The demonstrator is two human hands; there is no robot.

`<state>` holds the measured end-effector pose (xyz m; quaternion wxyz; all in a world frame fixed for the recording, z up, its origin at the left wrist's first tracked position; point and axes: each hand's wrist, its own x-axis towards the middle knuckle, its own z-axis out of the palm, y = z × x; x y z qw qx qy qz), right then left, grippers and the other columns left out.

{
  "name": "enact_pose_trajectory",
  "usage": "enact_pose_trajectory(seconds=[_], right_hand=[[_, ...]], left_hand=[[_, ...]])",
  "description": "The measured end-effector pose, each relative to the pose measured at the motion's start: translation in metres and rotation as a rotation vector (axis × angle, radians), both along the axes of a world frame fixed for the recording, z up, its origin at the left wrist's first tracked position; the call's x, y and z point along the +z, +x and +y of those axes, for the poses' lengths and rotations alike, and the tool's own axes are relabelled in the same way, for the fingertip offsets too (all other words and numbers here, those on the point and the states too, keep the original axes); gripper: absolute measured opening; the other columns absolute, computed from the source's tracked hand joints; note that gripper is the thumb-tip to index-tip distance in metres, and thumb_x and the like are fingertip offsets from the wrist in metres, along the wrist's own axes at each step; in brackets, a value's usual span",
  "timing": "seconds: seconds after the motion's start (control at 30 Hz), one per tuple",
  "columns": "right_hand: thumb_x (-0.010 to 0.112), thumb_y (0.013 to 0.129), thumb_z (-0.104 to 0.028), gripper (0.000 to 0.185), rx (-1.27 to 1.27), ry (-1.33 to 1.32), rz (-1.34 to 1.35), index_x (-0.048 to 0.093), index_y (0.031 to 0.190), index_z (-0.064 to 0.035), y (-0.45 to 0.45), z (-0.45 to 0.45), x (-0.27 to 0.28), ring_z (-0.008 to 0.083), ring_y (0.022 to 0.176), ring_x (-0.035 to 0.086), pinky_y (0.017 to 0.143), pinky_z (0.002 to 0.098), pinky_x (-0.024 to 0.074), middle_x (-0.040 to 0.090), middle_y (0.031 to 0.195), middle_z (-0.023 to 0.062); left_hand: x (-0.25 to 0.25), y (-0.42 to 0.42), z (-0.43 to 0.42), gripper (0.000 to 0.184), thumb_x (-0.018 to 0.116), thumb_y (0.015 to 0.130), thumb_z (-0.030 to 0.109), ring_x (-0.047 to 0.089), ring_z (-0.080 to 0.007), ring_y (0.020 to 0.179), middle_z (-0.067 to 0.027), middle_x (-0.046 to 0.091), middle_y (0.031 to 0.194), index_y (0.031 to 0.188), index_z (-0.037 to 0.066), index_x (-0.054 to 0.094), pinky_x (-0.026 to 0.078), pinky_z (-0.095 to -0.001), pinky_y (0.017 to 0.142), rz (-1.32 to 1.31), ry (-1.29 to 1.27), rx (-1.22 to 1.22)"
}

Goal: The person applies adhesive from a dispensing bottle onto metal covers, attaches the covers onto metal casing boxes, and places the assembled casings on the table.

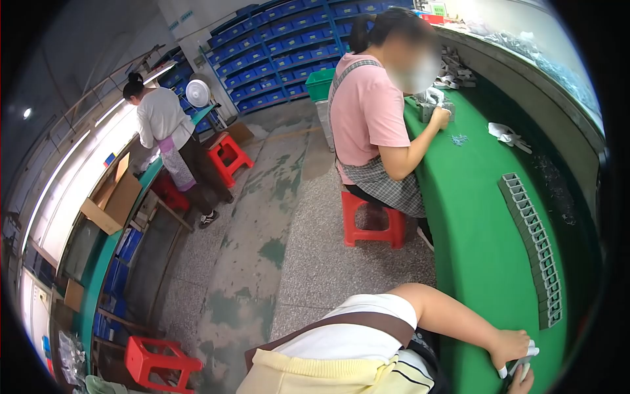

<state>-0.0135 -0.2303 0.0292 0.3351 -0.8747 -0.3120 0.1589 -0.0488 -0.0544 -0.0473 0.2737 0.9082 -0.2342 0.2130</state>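
My left hand (509, 348) reaches over the green table, with white coverings on some fingertips. Its fingers are closed around a small grey piece (520, 362), whose exact kind I cannot make out. My right hand (524, 382) shows only in part at the lower edge, with its thumb and fingers closed against the same piece. Above my hands, a long row of grey rectangular frame-like parts (537, 249) runs along the far side of the green tabletop (469, 262).
A co-worker in a pink shirt (367, 105) sits on a red stool (372, 223) at the same table, hands on a metal block (446, 109). White gloves (508, 136) lie beyond. Another person (161, 118) stands at the left bench. A red stool (161, 362) stands behind me.
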Motion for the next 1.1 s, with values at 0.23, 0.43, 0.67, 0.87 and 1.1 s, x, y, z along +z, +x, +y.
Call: enact_pose_trajectory(seconds=[0.23,0.43,0.67,0.87,1.1], right_hand=[[0.060,0.086,-0.028,0.038,-0.003,-0.055,-0.058,0.061,0.106,0.0044,-0.001,-0.001,0.001,0.0167,0.083,0.058,0.075,0.0318,0.0467,0.066,0.093,0.0125],[0.061,0.084,-0.029,0.040,0.012,-0.005,-0.025,0.061,0.106,0.0040,0.000,-0.005,-0.002,0.0172,0.082,0.058,0.075,0.0321,0.0467,0.065,0.093,0.0127],[0.061,0.083,-0.020,0.031,0.079,0.184,-0.171,0.053,0.101,0.0042,0.055,-0.019,-0.064,0.0164,0.076,0.057,0.068,0.0294,0.0464,0.059,0.084,0.0096],[0.055,0.085,-0.006,0.029,-0.149,0.445,-0.400,0.050,0.113,0.0027,0.040,-0.015,-0.036,0.0167,0.088,0.051,0.079,0.0290,0.0423,0.055,0.097,0.0100],[0.055,0.088,-0.010,0.034,-0.222,0.675,-0.305,0.044,0.119,-0.0063,0.029,-0.007,0.024,0.0078,0.072,0.050,0.062,0.0223,0.0410,0.052,0.085,0.0015]], left_hand=[[0.002,-0.002,0.001,0.095,0.075,0.049,0.041,0.052,-0.0315,0.094,-0.0181,0.054,0.101,0.121,-0.011,0.042,0.036,-0.0358,0.087,0.000,-0.004,0.005],[0.006,-0.005,-0.002,0.089,0.075,0.047,0.035,0.053,-0.0317,0.092,-0.0182,0.055,0.097,0.116,-0.011,0.043,0.036,-0.0357,0.087,0.081,-0.065,0.014],[0.018,-0.011,0.002,0.081,0.074,0.042,0.024,0.052,-0.0336,0.090,-0.0169,0.057,0.089,0.113,-0.005,0.046,0.037,-0.0371,0.084,0.183,-0.174,-0.039],[0.034,-0.008,0.016,0.089,0.075,0.043,0.022,0.051,-0.0368,0.098,-0.0176,0.056,0.105,0.124,0.002,0.043,0.035,-0.0439,0.090,0.271,-0.249,-0.239],[0.058,0.036,0.023,0.100,0.081,0.044,0.021,0.047,-0.0342,0.111,-0.0178,0.052,0.121,0.133,0.006,0.038,0.034,-0.0425,0.099,0.483,0.038,-0.636]])
